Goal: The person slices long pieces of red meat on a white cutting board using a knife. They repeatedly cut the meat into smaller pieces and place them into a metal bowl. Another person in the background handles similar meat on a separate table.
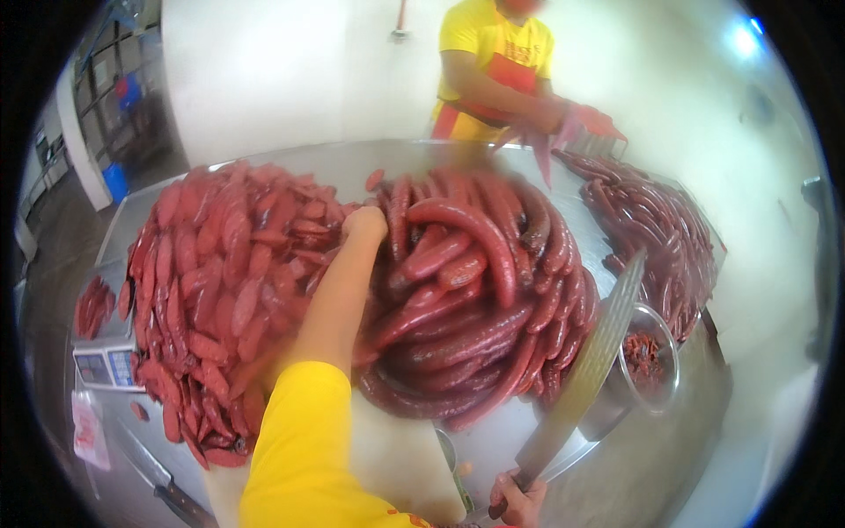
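My left arm reaches across the table, and my left hand (367,224) is closed at the far end, beside the glossy red whole sausages (458,343). What its fingers grip, if anything, is hidden. Left of that arm lies a big heap of cut sausage pieces (211,264). Low at the right, my right hand (519,498) is wrapped round the handle of a large, broad-bladed knife (581,370). Its long blade points up and away, just right of the whole sausages. A white cutting board (405,458) lies under my left arm.
A digital scale (104,368) with sausage pieces and a smaller knife (163,480) are at left. A metal pot (653,400) holding dark red bits stands beyond the blade. More sausages (656,229) pile at right. A co-worker (493,70) in yellow stands across the metal table (343,154).
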`<action>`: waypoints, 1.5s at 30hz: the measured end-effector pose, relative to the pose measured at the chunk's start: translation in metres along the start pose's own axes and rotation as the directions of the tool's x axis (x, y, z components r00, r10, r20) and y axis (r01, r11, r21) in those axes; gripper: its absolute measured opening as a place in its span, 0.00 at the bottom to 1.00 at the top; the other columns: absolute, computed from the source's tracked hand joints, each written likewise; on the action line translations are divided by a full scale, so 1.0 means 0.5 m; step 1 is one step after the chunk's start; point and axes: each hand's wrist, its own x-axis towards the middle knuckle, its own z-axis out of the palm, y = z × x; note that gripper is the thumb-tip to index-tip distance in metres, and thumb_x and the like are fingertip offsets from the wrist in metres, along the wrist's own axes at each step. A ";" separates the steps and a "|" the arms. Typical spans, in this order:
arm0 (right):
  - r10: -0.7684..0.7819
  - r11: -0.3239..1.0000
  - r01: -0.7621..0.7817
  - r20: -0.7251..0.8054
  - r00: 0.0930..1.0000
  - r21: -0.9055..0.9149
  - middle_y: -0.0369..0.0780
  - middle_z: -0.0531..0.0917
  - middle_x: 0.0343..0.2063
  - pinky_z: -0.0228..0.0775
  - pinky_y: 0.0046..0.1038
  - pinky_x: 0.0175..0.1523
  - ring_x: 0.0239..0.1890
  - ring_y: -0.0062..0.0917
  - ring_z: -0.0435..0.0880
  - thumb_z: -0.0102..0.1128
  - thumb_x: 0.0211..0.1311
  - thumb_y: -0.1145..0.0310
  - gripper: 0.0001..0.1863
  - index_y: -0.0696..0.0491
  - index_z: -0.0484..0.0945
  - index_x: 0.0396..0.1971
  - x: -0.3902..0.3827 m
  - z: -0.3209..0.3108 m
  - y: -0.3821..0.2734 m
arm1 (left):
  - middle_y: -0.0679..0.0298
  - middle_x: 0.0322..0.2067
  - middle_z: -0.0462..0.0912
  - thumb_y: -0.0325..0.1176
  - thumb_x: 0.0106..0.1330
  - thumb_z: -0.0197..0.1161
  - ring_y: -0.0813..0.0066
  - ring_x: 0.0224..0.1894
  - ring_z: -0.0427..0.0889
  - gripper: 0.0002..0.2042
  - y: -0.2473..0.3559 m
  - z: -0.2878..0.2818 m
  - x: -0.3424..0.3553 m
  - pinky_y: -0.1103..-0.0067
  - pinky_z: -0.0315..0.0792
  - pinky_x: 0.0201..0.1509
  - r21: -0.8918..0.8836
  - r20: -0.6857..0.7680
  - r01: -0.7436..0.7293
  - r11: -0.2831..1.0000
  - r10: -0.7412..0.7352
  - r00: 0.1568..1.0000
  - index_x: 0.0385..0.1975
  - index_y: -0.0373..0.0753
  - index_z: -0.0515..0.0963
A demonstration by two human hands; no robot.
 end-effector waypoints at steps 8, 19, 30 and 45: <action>-0.033 0.988 0.038 -0.038 0.999 0.151 0.34 0.74 0.11 0.59 0.20 0.19 0.13 0.14 0.70 0.61 0.61 0.73 0.12 0.56 0.74 0.17 -0.012 -0.047 -0.001 | 0.45 0.40 0.82 0.37 0.48 0.62 0.49 0.47 0.81 0.23 -0.081 -0.153 -0.138 0.66 0.74 0.49 -0.230 -0.033 -0.160 0.960 0.156 0.987 0.45 0.31 0.77; -0.033 0.989 0.010 0.151 0.988 0.150 0.29 0.71 0.10 0.56 0.18 0.18 0.12 0.12 0.67 0.62 0.62 0.66 0.14 0.53 0.73 0.19 -0.043 -0.084 -0.004 | 0.59 0.33 0.83 0.42 0.53 0.73 0.73 0.35 0.81 0.23 -0.253 -0.200 -0.833 0.77 0.74 0.41 -0.555 0.073 -0.273 0.786 0.373 0.925 0.44 0.34 0.77; -0.043 0.924 0.236 0.532 0.846 -0.300 0.37 0.74 0.16 0.65 0.23 0.27 0.20 0.17 0.73 0.51 0.68 0.45 0.27 0.60 0.75 0.35 -0.033 -0.144 0.015 | 0.52 0.47 0.76 0.37 0.52 0.67 0.52 0.52 0.71 0.22 -0.333 -0.082 -1.043 0.62 0.64 0.56 0.051 0.133 -0.316 0.947 0.307 0.942 0.47 0.36 0.77; 0.292 0.156 0.714 0.722 0.627 -0.683 0.52 0.79 0.19 0.72 0.43 0.36 0.27 0.49 0.81 0.41 0.69 0.42 0.31 0.57 0.78 0.26 0.076 -0.175 -0.133 | 0.66 0.33 0.74 0.36 0.44 0.75 0.65 0.39 0.71 0.16 -0.205 0.106 -1.081 0.69 0.60 0.45 0.011 -0.539 -0.454 0.891 0.388 0.747 0.29 0.46 0.74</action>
